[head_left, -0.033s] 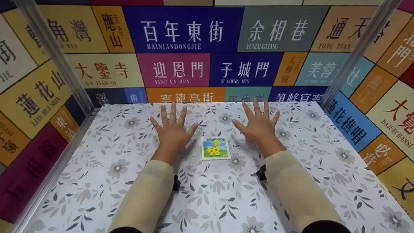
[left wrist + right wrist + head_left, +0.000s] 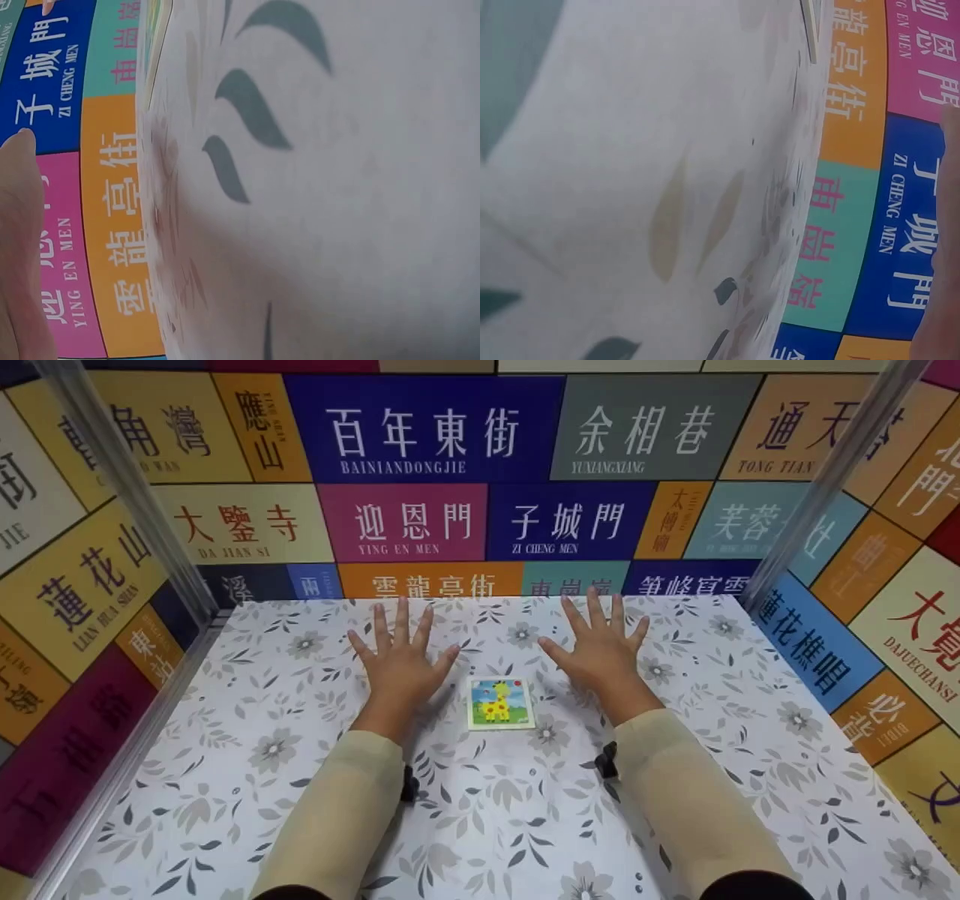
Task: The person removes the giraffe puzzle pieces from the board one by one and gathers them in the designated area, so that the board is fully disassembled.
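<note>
Left hand (image 2: 401, 666): Fingers fan out straight and grip nothing, the thumb angling in toward the middle; it appears to hover above the surface.
Right hand (image 2: 602, 658): A near mirror image, fingers spread wide, nothing held, thumb pointing inward.
Giraffe tile (image 2: 501, 703): It lies flat between the two hands, touching neither, closer to the person than the thumb tips are. It looks nearly square, so no long axis can be told; the giraffe's head points away from the person.
Nearer side: The left hand sits just beside the tile's left edge, the right a little farther off, leaving the left, by this layout, the shorter reach inward.
Sleeves: Beige cuffs (image 2: 367, 750) cover both forearms, with a small black device (image 2: 606, 761) on the inner side of each.
Floral table (image 2: 480, 817): White, printed with grey leaves and blossoms.
Sign wall (image 2: 420, 427): Colourful panels of Chinese place names rise behind.
</note>
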`<state>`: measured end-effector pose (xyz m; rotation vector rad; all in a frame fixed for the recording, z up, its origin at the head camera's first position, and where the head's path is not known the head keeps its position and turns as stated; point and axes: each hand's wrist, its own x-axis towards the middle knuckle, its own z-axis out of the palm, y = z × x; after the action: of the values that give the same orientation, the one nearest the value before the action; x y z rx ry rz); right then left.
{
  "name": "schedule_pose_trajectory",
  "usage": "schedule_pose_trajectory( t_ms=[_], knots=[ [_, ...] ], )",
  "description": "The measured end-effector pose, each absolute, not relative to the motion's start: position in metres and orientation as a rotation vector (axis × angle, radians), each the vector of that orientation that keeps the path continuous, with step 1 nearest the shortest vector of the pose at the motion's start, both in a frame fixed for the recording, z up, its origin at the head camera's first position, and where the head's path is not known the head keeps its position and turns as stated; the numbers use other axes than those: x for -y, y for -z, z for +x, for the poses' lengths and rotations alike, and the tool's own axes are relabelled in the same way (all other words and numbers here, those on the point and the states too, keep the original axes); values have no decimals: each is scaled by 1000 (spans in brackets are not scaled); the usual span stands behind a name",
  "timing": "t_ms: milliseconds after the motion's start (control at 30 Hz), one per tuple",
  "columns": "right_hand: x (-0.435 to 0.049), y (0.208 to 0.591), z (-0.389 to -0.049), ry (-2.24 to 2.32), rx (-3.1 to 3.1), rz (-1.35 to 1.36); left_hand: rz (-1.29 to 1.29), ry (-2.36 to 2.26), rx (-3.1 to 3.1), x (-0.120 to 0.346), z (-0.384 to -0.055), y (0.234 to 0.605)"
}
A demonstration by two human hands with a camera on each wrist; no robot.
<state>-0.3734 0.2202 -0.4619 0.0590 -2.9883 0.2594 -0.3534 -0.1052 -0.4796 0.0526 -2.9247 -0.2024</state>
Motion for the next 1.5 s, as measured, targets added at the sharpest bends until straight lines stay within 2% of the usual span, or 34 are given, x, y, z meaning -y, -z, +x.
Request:
schedule_pose_trajectory(
  t_ms=[333,767,1200,1500],
  knots=[
    [-218,462,-373,-254,3004,61,64,318,2941,105,-351,483],
    [-201,456,-368,-346,3004,96,69,540,2950,91,-341,471],
    [-170,444,-357,-499,2985,165,-19,1094,2752,71,-325,456],
    [-143,440,-358,-635,2964,321,-68,1475,2612,62,-315,451]
  ],
)
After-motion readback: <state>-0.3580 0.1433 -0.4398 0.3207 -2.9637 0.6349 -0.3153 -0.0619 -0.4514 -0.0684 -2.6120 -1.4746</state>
